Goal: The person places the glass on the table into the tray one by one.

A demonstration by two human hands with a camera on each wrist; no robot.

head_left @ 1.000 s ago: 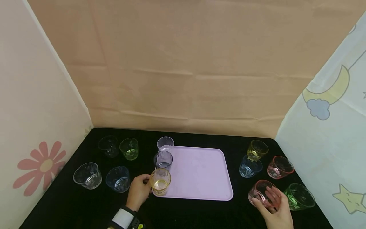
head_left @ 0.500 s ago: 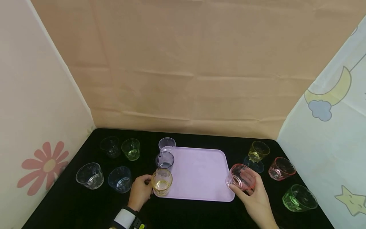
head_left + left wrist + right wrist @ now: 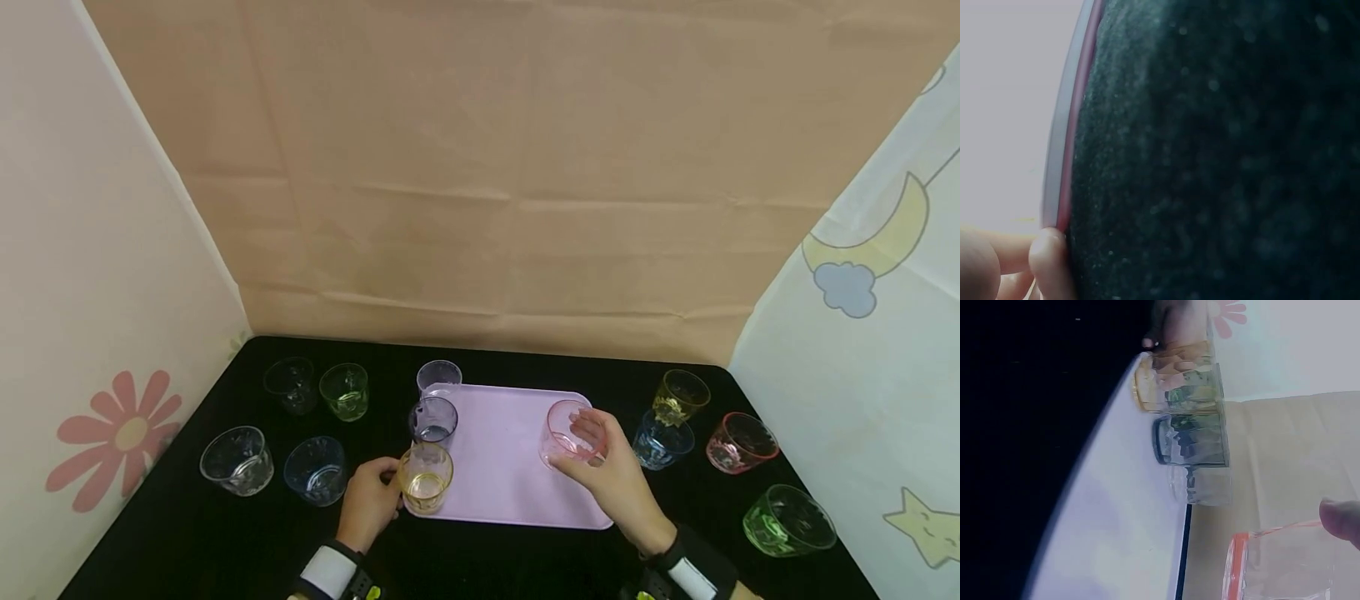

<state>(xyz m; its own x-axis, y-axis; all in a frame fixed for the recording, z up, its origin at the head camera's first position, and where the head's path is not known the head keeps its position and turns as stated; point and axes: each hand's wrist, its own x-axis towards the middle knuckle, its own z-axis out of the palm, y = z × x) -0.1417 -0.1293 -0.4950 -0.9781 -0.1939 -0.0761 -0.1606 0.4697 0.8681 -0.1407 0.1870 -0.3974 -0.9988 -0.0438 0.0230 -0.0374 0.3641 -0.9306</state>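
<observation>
My right hand (image 3: 621,483) grips a pink glass tumbler (image 3: 558,440) by its side, over the right half of the lilac tray (image 3: 498,479). In the right wrist view, the tumbler's red-orange rim (image 3: 1235,565) shows below a fingertip. My left hand (image 3: 366,504) stays at the tray's near left corner, fingertips pinching its edge (image 3: 1063,150) in the left wrist view. Right beside that hand stands a yellow glass (image 3: 425,479). Behind it, a grey-purple glass (image 3: 432,423) and a clear glass (image 3: 439,379) continue the row along the tray's left side.
To the left are a clear tumbler (image 3: 237,462), a blue one (image 3: 315,472), a light green one (image 3: 345,392) and a dark clear one (image 3: 291,387). Yellow (image 3: 681,396), blue (image 3: 662,442), red (image 3: 740,443) and green (image 3: 787,522) glasses stand on the right. Papered walls (image 3: 480,208) enclose the black table.
My right hand has carried the pink tumbler leftward from among the right-hand glasses to above the tray. The left hand keeps its place at the corner.
</observation>
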